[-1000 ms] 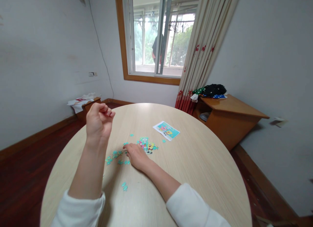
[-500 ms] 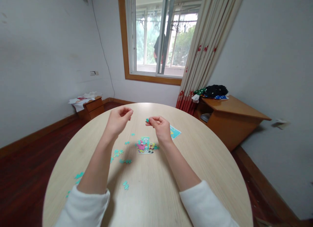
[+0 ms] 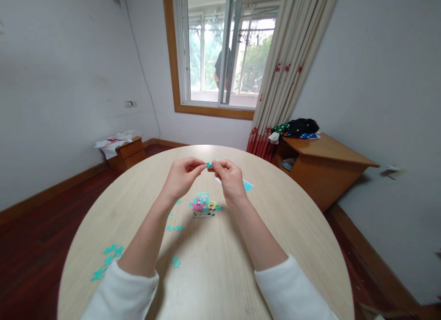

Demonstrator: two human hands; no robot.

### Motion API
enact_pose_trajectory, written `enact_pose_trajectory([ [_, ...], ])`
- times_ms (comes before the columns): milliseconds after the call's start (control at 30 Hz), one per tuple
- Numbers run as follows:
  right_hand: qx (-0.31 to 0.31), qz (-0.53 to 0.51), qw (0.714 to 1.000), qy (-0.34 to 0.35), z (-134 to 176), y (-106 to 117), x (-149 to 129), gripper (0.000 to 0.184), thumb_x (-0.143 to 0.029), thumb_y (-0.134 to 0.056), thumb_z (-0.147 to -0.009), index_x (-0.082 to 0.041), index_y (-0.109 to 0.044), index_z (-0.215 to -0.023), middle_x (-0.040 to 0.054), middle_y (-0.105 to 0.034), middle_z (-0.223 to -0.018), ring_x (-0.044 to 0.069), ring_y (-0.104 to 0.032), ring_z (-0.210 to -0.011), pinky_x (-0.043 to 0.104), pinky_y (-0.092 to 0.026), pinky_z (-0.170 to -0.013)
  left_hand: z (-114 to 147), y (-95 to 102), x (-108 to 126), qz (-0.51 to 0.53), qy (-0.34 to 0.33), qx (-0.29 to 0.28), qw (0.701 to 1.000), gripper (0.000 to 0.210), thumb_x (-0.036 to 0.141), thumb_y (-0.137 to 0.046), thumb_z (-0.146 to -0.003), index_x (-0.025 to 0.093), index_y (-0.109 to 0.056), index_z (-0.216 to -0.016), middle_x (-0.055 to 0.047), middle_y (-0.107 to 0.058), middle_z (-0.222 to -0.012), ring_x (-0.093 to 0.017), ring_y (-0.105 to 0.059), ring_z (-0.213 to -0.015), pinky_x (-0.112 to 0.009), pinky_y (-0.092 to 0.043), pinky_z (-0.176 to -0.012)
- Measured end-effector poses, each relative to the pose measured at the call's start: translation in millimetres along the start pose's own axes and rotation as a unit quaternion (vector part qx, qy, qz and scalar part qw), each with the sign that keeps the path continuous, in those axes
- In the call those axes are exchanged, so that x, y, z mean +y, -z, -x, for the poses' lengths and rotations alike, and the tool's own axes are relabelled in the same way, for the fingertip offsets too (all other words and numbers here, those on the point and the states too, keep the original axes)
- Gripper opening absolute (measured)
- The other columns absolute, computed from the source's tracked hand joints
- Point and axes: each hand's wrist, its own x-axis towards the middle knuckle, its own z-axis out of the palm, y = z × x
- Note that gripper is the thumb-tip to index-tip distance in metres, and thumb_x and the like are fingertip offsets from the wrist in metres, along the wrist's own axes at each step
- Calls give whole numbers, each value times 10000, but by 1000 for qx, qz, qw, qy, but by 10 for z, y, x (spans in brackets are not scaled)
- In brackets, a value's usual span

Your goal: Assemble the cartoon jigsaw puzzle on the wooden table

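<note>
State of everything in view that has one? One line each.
Left hand, fingertips at the turquoise piece, grip unclear
Right hand, pinching that piece
Turquoise piece, held up off the table
Puzzle, partly assembled, lying flat
Loose pieces, scattered in several groups
Picture card, flat on the table, partly hidden by the right hand
Curtain, drawn to one side
Drawer unit, drawers look shut
Clothes, heaped
Window, cannot tell whether open

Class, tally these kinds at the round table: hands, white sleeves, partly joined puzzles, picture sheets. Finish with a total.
Hands: 2 (left hand, right hand)
White sleeves: 2 (left sleeve, right sleeve)
Partly joined puzzle: 1
Picture sheet, partly hidden: 1
Total: 6
</note>
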Motion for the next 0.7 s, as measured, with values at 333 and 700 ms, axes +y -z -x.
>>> enact_pose_trajectory([
  [333, -29, 0, 1000, 10, 21, 0, -100, 207, -346, -731, -590, -193, -689, -723, 17, -697, -715, 126, -573, -667, 267, -420, -622, 1, -6, 38, -2, -44, 65, 997, 172, 318, -648, -720, 147, -662, -707, -31, -666, -670, -119, -571, -573, -234, -469, -539],
  [700, -17, 43, 996, 71, 41, -4, -180, 185, -336, -680, -667, -193, -701, -783, 35, -708, -763, 160, -623, -761, 310, -473, -706, 27, -22, 74, -37, -88, 69, 993, 126, 273, -616, -761, 159, -667, -747, -39, -691, -743, -136, -615, -669, -255, -499, -643],
])
